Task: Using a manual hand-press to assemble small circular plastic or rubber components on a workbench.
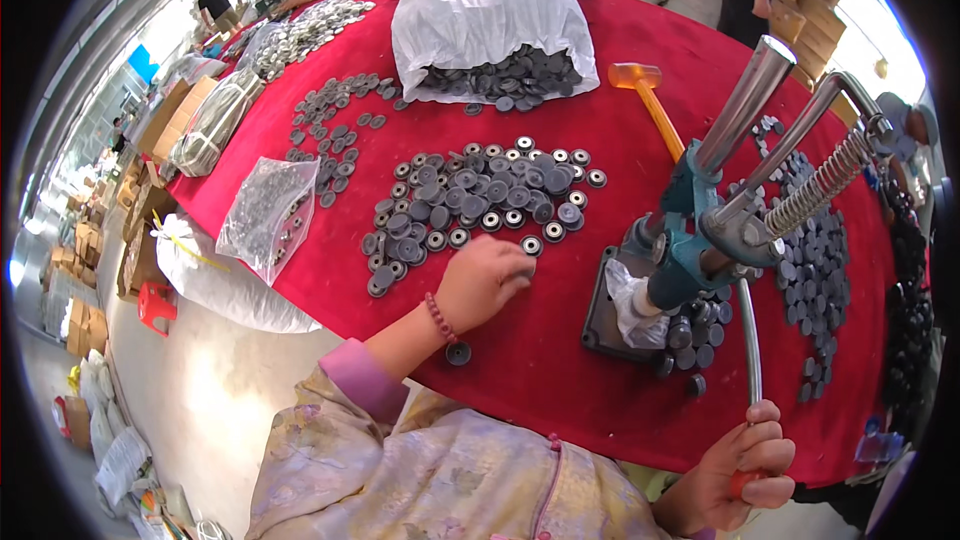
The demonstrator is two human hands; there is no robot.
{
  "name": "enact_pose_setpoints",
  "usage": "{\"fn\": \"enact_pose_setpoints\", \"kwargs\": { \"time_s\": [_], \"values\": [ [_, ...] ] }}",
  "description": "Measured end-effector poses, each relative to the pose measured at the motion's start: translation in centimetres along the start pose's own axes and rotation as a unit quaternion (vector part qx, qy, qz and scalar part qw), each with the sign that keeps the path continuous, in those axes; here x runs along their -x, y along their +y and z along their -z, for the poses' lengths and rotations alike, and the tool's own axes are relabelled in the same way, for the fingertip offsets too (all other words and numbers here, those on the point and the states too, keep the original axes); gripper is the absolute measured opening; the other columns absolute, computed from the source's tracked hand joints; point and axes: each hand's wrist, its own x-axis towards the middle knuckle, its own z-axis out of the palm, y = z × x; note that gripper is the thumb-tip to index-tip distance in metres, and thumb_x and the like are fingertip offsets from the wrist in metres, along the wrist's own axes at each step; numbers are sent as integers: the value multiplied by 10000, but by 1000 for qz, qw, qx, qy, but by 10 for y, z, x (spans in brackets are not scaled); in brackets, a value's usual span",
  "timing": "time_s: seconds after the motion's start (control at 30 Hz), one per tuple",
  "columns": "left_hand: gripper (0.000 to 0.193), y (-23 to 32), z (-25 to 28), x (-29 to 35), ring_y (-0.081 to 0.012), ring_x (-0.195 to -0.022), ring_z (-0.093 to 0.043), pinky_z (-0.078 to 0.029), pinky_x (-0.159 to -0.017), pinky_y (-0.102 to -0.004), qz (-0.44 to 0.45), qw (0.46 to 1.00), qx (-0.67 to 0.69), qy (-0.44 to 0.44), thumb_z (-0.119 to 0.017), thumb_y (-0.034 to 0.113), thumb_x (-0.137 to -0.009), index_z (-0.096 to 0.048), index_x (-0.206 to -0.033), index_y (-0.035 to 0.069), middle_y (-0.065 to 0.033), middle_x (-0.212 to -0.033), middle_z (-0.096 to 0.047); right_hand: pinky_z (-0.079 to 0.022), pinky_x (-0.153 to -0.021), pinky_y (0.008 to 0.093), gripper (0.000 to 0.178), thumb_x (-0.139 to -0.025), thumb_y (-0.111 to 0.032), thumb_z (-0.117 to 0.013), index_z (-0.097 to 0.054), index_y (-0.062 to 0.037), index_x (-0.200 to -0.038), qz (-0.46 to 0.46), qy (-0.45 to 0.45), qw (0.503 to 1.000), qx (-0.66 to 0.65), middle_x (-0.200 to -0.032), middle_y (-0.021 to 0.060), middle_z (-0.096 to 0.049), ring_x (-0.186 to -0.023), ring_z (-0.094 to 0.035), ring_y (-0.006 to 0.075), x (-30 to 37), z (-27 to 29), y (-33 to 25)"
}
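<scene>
Discs (472, 206): heaped inward from the near edge of the worktop (540, 370); probably light, stiff, slick, best taken by the rim. Left hand (480, 285): curled just beside (hard to say whether pinching one). Right hand (748, 460): wrapped round the end of the lever (750, 345).

Loose heap of round grey caps (495, 192) left of teal press (676, 285)

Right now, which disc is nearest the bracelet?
The lone grey disc just below the bracelet, lying apart from the central pile.
</scene>
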Motion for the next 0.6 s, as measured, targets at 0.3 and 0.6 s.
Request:
{"fn": "enact_pose_setpoints", "kwargs": {
  "time_s": [0.3,0.6],
  "values": [
    [232,-38,-33,-20,-269,-944,-648,-517,-852,-385,44,998,44,32,-765,148,-772,-734,-990,78,-92,-1003,-715,-431,-802,482,270,-1004,-414,-448,-437,-158,-919,8,28,999,39,-785,61,-403,-662,-426,211,-9,-18,-4],
    [212,-41,-32,-26,-271,-929,-640,-523,-834,-383,-35,998,-48,1,-767,179,-781,-751,-962,69,-94,-999,-709,-390,-768,452,230,-957,-361,-496,-398,-178,-856,-74,20,996,37,-757,34,-384,-629,-391,166,-55,-16,-16]
  ]
}}
